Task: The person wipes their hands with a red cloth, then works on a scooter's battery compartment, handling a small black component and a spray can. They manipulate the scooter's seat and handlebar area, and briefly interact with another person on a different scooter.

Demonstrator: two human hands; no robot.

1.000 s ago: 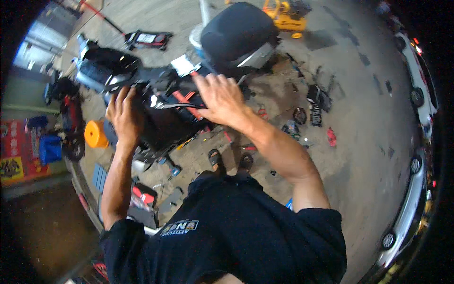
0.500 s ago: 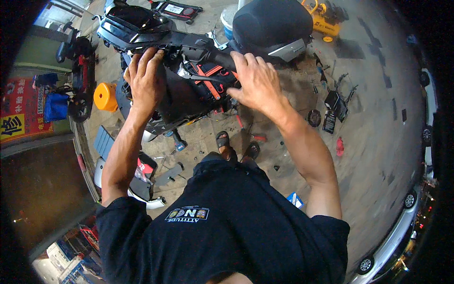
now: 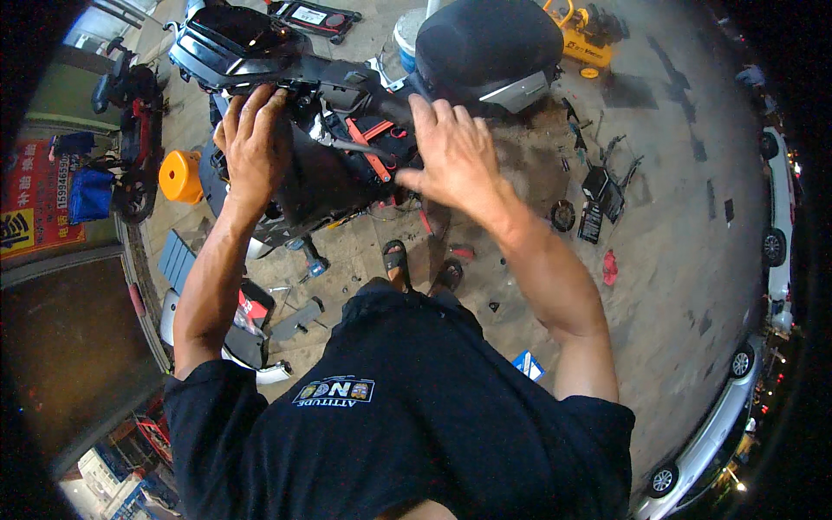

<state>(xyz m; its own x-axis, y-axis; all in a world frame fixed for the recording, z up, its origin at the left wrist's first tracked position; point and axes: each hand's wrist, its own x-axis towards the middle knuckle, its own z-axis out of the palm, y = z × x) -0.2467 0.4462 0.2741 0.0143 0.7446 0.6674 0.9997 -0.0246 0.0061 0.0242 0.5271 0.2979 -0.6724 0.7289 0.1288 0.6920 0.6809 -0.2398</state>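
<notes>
A partly opened-up black scooter (image 3: 238, 48) stands before me. My left hand (image 3: 253, 143) is closed with curled fingers over the near edge of its long black trim panel (image 3: 342, 78). My right hand (image 3: 455, 156) has its fingers bent over the panel's right end, beside the seat (image 3: 490, 52); its thumb sticks out to the left. Between my hands, an open bay shows a red-orange crossed strap (image 3: 371, 147) and a dark cable. A broad black body panel (image 3: 316, 178) lies below the bay. My fingertips' undersides are hidden.
A yellow stool (image 3: 180, 177) is left of the scooter. On the floor lie a cordless drill (image 3: 314, 258), a grey panel piece (image 3: 297, 319), black parts (image 3: 602, 195) and a red rag (image 3: 609, 268). A yellow air compressor (image 3: 585, 39) stands far right. Parked cars line the right side.
The whole view has shifted slightly, so everything sits a little further left. Both hands stay at the trim panel, nearly in the same pose.
</notes>
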